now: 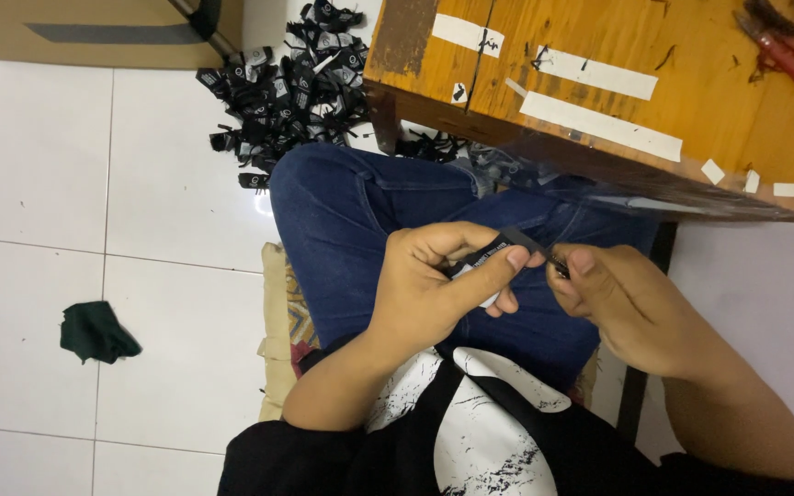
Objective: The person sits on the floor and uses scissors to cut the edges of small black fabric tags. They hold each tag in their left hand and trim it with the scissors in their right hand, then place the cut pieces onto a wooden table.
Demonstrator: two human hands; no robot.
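Hands meet at frame centre over my lap: my left hand (429, 289) is pinched shut on a black woven label (498, 254), and my right hand (613, 303) grips its far end. A heap of black labels (291, 87) lies upper left beside the wooden table (691, 55).

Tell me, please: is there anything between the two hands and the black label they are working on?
Nothing visible. The left hand pinches the black label directly between thumb and fingers, and the right hand touches its other end. The label is held above the lap, apart from the wooden table.
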